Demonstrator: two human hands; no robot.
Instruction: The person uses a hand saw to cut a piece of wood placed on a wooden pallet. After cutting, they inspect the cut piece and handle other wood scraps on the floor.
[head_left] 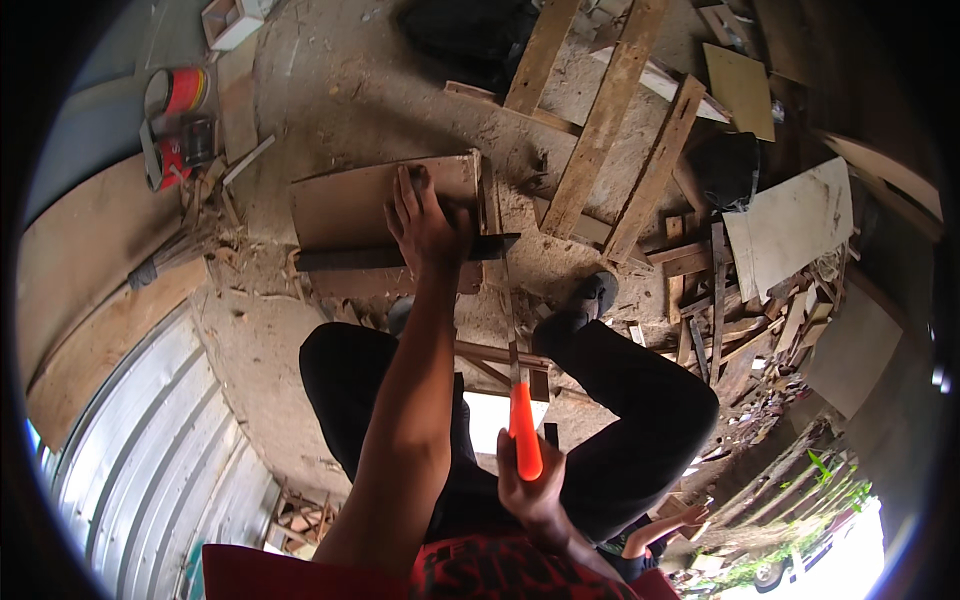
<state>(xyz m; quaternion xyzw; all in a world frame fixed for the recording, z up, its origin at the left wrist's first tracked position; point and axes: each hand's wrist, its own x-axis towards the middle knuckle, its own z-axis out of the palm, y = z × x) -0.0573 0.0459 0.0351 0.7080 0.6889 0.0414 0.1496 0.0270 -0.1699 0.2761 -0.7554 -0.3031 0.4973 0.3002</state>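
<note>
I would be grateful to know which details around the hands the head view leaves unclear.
Head view: a middle stretch of the dark strip, hidden by the left hand.
Head view: any teeth on the blade, too narrow to tell.
Head view: part of the right hand, hidden by the orange handle.

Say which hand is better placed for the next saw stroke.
Right hand, probably: it grips the orange-handled saw, whose blade points toward the dark strip's end. Left hand rests over the strip, better placed for steadying.
</note>
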